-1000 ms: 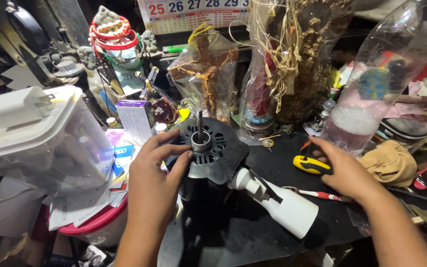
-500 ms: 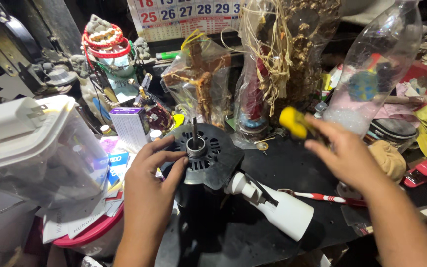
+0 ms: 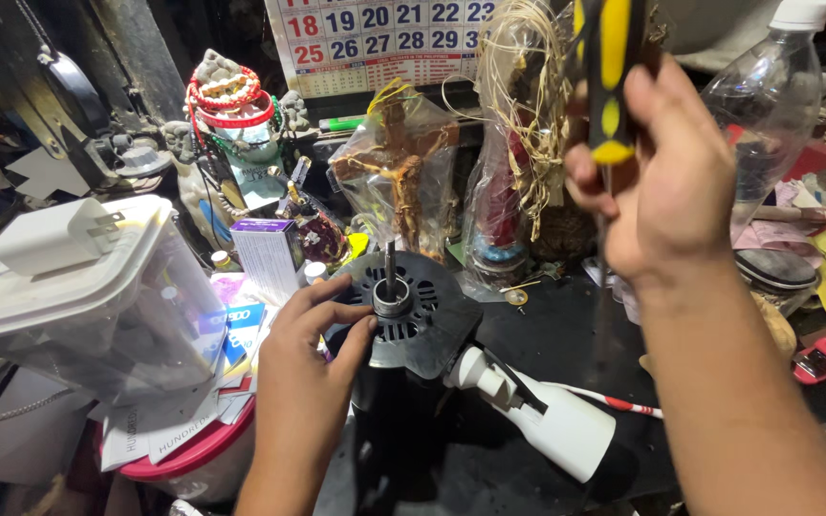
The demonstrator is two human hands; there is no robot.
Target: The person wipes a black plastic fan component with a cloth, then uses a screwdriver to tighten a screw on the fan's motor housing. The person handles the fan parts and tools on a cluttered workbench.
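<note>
a black fan motor (image 3: 413, 325) with a round vented plate and an upright metal shaft is steadied on the dark table (image 3: 547, 334) by the left hand (image 3: 313, 368), whose fingers (image 3: 336, 291) are curled against the plate's left rim. a yellow-and-black screwdriver (image 3: 609, 76) is gripped in the closed fingers of the right hand (image 3: 666, 182), raised well above the motor, its shank pointing down. a white cylindrical part (image 3: 552, 420) lies just beside the motor.

The right hand (image 3: 666, 182) covers the middle of the screwdriver (image 3: 612, 86), whose handle top runs off the upper edge and whose thin shaft blurs against the dark bench (image 3: 566, 330) below.
</note>
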